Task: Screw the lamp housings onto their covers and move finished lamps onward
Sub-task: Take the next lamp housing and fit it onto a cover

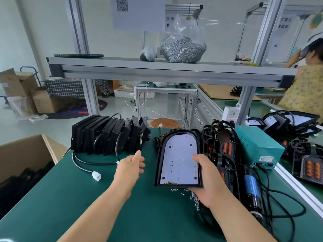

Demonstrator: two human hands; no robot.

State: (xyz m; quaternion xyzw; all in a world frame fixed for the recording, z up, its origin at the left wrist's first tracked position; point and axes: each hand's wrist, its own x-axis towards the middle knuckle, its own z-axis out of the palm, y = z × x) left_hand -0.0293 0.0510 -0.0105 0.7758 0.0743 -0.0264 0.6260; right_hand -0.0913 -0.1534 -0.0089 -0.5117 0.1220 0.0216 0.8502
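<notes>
Head view showed the right hand [208, 180] gripping the lamp housing [178, 159] by its near right corner above the table [70, 198]; the left hand [130, 165] hovered released, just left of it.

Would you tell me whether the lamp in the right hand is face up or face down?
Face up: the lamp shows its white LED board toward the camera, gripped by the right hand.

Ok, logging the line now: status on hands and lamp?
Right hand grips lamp housing, LED board up. Left hand open, empty, beside it. Loose screws on mat beneath.
</notes>
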